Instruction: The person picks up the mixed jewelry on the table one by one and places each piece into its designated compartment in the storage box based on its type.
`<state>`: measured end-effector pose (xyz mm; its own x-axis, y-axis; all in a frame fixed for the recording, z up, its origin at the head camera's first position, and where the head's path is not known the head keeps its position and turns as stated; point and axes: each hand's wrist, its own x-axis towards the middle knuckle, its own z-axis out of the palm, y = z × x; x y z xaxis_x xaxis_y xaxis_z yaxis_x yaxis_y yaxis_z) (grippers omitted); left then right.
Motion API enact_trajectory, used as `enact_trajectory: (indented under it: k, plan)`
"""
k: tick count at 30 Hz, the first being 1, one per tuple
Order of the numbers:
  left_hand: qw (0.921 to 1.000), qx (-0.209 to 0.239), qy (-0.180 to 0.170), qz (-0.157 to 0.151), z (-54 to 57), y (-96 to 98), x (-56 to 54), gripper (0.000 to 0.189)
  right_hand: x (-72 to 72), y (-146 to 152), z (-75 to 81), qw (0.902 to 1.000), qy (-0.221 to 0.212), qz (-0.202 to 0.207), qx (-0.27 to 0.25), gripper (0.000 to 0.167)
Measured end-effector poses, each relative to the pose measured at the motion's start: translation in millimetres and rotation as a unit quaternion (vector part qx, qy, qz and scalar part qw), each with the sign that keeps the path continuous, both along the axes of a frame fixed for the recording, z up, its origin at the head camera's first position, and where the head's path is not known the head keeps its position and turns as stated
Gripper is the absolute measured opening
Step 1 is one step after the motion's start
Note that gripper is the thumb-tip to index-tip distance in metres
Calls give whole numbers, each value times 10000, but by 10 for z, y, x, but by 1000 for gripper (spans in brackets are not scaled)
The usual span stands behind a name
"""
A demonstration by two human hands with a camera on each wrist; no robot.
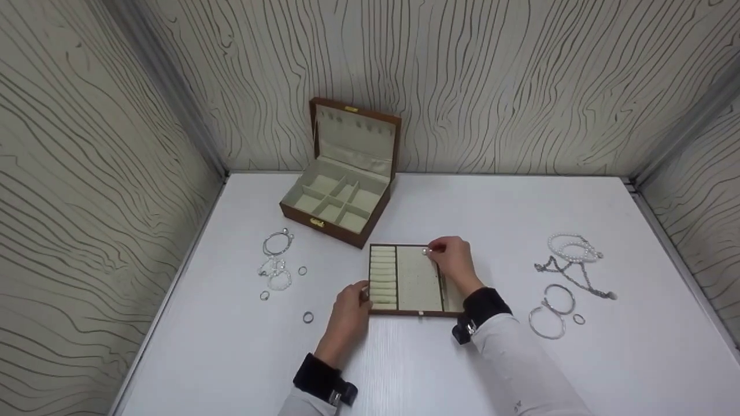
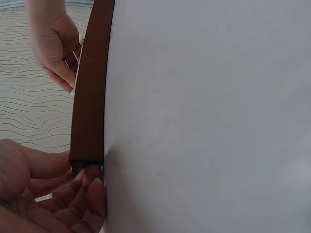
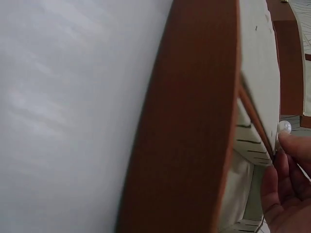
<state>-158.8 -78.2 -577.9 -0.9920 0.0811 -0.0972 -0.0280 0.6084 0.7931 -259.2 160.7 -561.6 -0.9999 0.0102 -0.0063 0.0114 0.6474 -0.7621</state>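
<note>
A brown jewelry tray with cream ring rolls at its left and a flat panel lies on the table. My left hand grips the tray's left end; the left wrist view shows the thumb and fingers around its near corner. With thumb and fingertips, my right hand pinches a pearl earring over the panel's far right corner. The pearl sits right at the panel's edge, and the fingers hide the earring's back. Part of the tray's right compartment lies under the right wrist.
Behind the tray stands an open brown jewelry box with divided compartments. Bracelets and rings lie at the left. To the right are a pearl bracelet, a chain, bangles and a ring.
</note>
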Motion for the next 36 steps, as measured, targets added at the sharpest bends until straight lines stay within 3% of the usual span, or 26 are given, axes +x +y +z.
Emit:
enact_trajectory:
  k: [6,20,29,36]
  plan:
    - [9997,-1,226,-28,-11,-14,0,41,0,-1,-5,9999,47,122,74,12]
    - [9999,11,97,28,-8,-9,22,41,34,130,12,9981,-174,584,-5,26]
    - [9999,-22,98,0,-9,-10,34,40,202,340,124,9985,-163,517,-94,33]
    - [9998,-161,127,-8,-8,5,13,41,373,480,126,9980,206,463,374,35]
